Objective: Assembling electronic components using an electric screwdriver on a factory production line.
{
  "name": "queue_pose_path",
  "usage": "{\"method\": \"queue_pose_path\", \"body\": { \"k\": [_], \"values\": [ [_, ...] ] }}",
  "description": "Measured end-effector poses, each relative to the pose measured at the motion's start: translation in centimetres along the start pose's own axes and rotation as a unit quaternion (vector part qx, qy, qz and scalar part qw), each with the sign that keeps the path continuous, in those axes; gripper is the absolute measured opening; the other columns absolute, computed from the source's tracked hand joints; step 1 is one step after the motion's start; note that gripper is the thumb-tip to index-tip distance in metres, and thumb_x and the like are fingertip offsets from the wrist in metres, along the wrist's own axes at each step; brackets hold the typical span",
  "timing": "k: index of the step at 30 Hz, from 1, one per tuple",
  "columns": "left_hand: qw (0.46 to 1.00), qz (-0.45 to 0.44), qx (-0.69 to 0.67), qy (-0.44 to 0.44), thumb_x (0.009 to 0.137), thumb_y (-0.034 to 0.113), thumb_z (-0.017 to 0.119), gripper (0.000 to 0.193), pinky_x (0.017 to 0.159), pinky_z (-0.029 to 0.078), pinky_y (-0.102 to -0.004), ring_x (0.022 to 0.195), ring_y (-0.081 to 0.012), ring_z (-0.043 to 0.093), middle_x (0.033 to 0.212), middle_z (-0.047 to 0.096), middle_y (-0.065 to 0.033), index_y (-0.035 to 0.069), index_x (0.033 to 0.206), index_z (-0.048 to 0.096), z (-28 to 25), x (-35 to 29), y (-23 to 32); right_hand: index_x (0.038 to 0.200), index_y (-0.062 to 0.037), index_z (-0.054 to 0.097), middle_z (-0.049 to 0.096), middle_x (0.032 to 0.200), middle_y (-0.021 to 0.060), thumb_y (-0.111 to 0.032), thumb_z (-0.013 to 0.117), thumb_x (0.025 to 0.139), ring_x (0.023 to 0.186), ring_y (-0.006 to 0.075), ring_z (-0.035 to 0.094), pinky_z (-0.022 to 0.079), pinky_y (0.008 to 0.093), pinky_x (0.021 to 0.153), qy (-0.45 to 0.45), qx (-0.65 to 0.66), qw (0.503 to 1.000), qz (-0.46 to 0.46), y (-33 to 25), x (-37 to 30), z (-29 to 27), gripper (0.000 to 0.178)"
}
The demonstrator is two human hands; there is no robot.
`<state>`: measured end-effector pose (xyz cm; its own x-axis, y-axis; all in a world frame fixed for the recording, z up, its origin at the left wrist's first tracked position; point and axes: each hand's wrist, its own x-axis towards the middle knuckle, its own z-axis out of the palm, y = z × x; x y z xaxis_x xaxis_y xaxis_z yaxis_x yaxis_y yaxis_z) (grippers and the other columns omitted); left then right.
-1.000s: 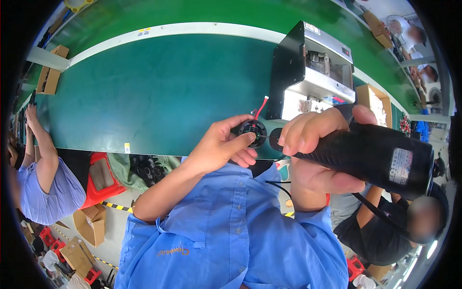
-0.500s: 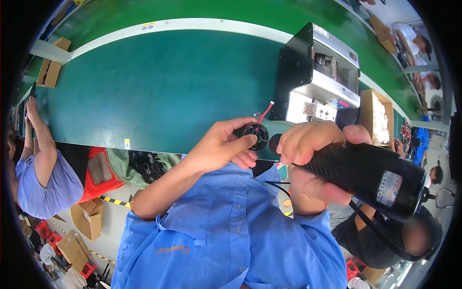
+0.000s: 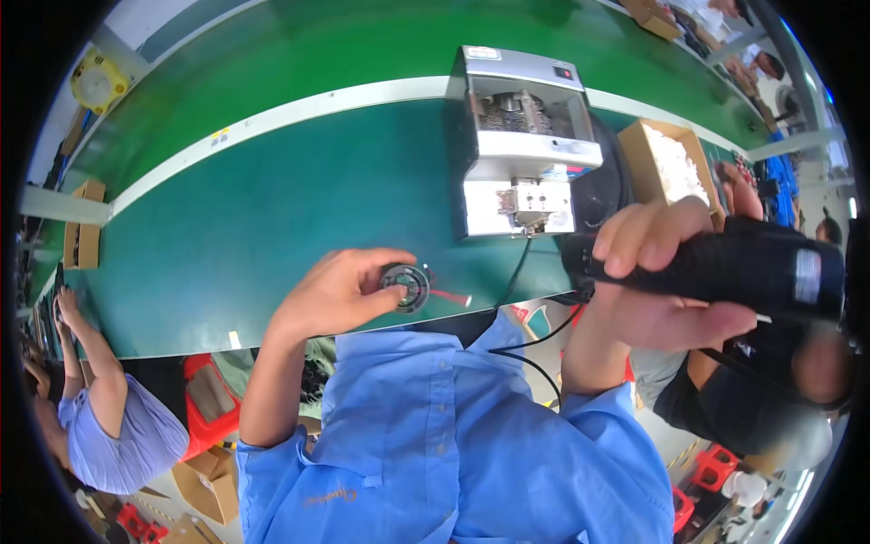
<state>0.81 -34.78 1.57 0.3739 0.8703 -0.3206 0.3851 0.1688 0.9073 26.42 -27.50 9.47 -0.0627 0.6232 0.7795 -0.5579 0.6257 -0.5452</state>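
Observation:
My left hand (image 3: 340,295) pinches a small round black part (image 3: 405,287) between thumb and fingers, above the near edge of the green table. Thin red wires (image 3: 449,296) with a pale end stick out of its right side. My right hand (image 3: 657,272) is wrapped round a black electric screwdriver (image 3: 766,267), a thick cylinder with a white label and a dark strap, slightly blurred. Its narrower end points left, just below the screw feeder (image 3: 526,136), a silver and black machine with a clear window. The screwdriver's tip does not show clearly.
Behind the machine's right side stands a cardboard box (image 3: 645,163) of white pieces. Black cables (image 3: 535,349) hang at the table's near edge (image 3: 272,343). On the left are a co-worker in light blue (image 3: 127,426) and a red stool (image 3: 207,403); someone in dark clothes is at the right.
My hands have moved apart: the screwdriver has gone right, away from the round part, and my left hand has gone left with it. The view has turned toward the right.

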Motion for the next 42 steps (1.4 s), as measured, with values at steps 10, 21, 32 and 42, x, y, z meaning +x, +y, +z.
{"method": "queue_pose_path", "body": {
  "k": [10,21,32,42],
  "values": [
    [0.982,0.042,0.053,0.175,0.086,0.02,0.066,0.035,0.045,0.039,-0.0264,0.047,-0.0089,0.05,0.063,0.058,-0.0059,-0.001,0.114,0.061,0.3,0.7,-0.3,0.137,0.0036,0.021,0.05,0.069,0.0101,-0.073,0.045,0.083,0.049,0.0191,0.05,0.047,0.0318,0.047,0.016,-0.232,0.967,0.103,1.8,2.0,0.9,0.096],
    [0.97,-0.106,-0.216,0.026,0.094,0.024,0.058,0.045,0.043,0.053,-0.0256,0.057,-0.0152,0.066,0.075,0.066,-0.0121,0.001,0.131,0.047,1.7,1.6,0.0,0.136,-0.0019,0.022,0.052,0.069,0.0104,-0.068,0.057,0.079,0.053,0.0201,0.053,0.048,0.0326,0.049,0.05,0.032,0.987,0.149,1.4,-1.5,1.1,0.094],
    [0.963,-0.094,-0.252,-0.01,0.095,0.022,0.055,0.044,0.048,0.055,-0.0281,0.061,-0.0179,0.066,0.078,0.065,-0.0132,-0.002,0.13,0.046,3.6,2.0,0.2,0.144,-0.0087,0.013,0.053,0.078,0.0088,-0.075,0.042,0.081,0.056,0.0209,0.056,0.05,0.0342,0.054,-0.083,0.064,0.991,0.082,3.3,-3.4,2.7,0.096],
    [0.955,-0.106,-0.27,-0.059,0.097,0.023,0.049,0.046,0.048,0.055,-0.0296,0.058,-0.0186,0.065,0.074,0.063,-0.0139,0.003,0.137,0.039,3.5,2.2,0.0,0.142,-0.0069,0.019,0.053,0.076,0.0089,-0.071,0.049,0.08,0.055,0.0207,0.055,0.049,0.0346,0.054,-0.067,0.054,0.991,0.1,4.1,-4.0,3.3,0.095]
  ]
}}
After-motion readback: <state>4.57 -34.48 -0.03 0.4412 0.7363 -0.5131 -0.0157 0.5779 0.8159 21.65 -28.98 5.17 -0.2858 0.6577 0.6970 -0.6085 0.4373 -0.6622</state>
